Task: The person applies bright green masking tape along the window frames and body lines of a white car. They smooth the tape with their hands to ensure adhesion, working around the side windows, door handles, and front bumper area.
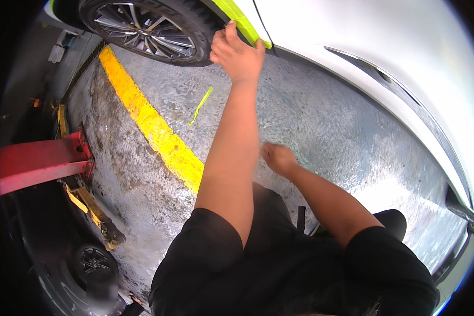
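Observation:
My left hand (238, 55) reaches up to the rear edge of the wheel arch on a white car (321, 23). Its thumb and forefinger are spread against bright yellow-green tape (242, 21) that runs along the arch edge. The other fingers bend beside the tyre of a multi-spoke wheel (142, 31). Lower down, my right hand (279, 158) is closed in front of my body, off the car. Whatever it may hold is hidden. A loose strip of the same yellow-green tape (201, 105) lies on the floor, left of my left forearm.
A yellow painted line (147, 118) crosses the worn grey floor (310, 116). At the left stands a red lift post or arm (42, 163) with a yellow metal piece (87, 205) near its base. A dark car (63, 263) is at the lower left.

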Demonstrator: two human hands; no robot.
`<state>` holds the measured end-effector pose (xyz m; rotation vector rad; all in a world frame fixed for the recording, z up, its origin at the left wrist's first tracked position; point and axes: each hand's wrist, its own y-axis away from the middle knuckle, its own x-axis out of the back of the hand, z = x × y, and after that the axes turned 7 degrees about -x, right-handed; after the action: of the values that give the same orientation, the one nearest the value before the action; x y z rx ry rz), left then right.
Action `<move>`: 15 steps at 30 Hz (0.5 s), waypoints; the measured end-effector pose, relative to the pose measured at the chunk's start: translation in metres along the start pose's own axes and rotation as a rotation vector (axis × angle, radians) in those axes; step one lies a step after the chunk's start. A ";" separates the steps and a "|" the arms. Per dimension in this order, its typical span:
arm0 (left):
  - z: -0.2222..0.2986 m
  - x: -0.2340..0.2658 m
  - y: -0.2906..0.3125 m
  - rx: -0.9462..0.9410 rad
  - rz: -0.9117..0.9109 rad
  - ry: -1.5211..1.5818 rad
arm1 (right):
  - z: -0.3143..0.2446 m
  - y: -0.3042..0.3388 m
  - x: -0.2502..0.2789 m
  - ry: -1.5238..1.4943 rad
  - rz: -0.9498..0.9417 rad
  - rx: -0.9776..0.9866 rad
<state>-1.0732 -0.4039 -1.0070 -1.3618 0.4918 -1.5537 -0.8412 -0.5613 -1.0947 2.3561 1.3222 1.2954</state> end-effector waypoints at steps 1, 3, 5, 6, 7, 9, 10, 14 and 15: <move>-0.002 0.003 0.000 -0.023 -0.006 -0.006 | 0.012 0.020 -0.001 0.002 -0.066 0.001; -0.010 0.000 -0.001 -0.050 -0.030 -0.021 | 0.042 0.055 0.012 0.032 -0.114 0.012; -0.013 0.006 -0.009 -0.072 -0.037 -0.003 | 0.068 0.085 0.041 0.026 -0.140 -0.025; -0.010 0.014 -0.020 -0.032 -0.004 0.043 | 0.083 0.097 0.054 0.006 -0.123 -0.064; -0.007 0.022 -0.031 -0.016 0.016 0.057 | 0.096 0.108 0.066 -0.015 -0.110 -0.102; -0.003 0.037 -0.051 0.008 0.049 0.087 | 0.113 0.124 0.091 -0.058 -0.036 -0.176; -0.002 0.041 -0.061 0.037 0.030 0.102 | 0.117 0.128 0.100 -0.083 0.004 -0.216; -0.003 0.058 -0.085 0.168 -0.052 0.185 | 0.115 0.129 0.122 -0.160 0.103 -0.333; -0.003 0.063 -0.089 0.197 -0.075 0.209 | 0.111 0.130 0.124 -0.178 0.102 -0.326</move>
<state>-1.1043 -0.4184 -0.9038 -1.0852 0.4050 -1.7672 -0.6476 -0.5172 -1.0234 2.2693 0.8753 1.1892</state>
